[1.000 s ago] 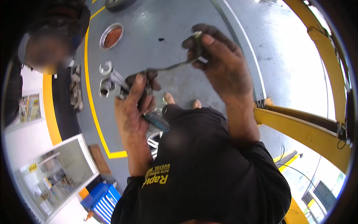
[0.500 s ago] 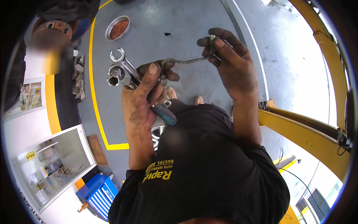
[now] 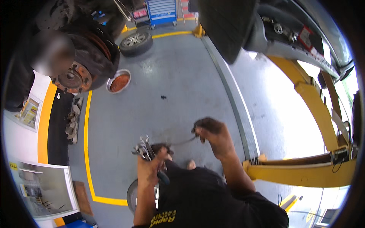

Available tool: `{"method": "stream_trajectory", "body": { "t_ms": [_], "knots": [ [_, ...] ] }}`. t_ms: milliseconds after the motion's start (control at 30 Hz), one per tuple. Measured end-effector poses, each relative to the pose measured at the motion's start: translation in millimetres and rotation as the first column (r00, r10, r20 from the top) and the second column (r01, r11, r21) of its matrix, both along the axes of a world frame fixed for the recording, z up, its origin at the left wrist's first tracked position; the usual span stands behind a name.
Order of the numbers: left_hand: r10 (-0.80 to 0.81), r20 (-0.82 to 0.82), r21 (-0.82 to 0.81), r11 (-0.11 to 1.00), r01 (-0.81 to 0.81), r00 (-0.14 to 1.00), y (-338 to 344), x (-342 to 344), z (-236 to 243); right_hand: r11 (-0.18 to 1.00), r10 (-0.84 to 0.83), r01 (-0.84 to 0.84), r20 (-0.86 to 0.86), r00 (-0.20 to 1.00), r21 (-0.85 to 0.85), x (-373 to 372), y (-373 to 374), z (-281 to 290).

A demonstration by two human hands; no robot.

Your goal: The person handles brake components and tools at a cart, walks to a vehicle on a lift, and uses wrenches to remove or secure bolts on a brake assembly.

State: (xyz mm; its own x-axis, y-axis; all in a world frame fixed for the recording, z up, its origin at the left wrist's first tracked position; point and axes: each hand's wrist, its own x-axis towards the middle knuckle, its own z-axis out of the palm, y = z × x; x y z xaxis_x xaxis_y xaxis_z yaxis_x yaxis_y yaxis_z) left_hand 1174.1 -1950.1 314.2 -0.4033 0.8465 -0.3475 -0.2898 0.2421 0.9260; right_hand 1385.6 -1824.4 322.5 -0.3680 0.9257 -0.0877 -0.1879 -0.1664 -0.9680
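My left hand [image 3: 152, 165] grips a bundle of steel spanners [image 3: 143, 147] whose ring ends stick up past the fingers, together with a blue-handled tool [image 3: 164, 178] hanging below the palm. A thin bent metal tool [image 3: 181, 142] spans the gap between my hands, and my right hand [image 3: 211, 133] pinches its right end. Both hands are low in the picture, above the grey workshop floor [image 3: 163, 76] and my dark shirt.
A rusty brake disc and hub [image 3: 74, 79] on a raised car is at upper left, with a person's blurred head beside it. A round pan [image 3: 118, 81], a loose wheel [image 3: 136, 42], a blue tool trolley [image 3: 161, 10] and yellow lift arms [image 3: 304, 173] surround the floor.
The view has swung upward: my hands sit lower and smaller in the picture, and the hub, wheel and lifted cars have come into sight. Both hands still hold the same tools.
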Motion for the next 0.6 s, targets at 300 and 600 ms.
{"method": "stream_trajectory", "body": {
  "t_ms": [300,600],
  "knots": [
    [0.113,0.097,-0.197,0.976,-0.092,0.989,12.9,-70.0,-95.4,0.908,0.412,-0.374,0.242,0.878,-0.190,-43.4,37.2,-89.4],
    [-0.057,-0.236,-0.414,0.909,-0.048,0.970,80.6,-108.8,-189.3,0.883,0.462,-0.455,0.399,0.792,-0.119,-107.8,80.8,-198.3]
  ]
}}
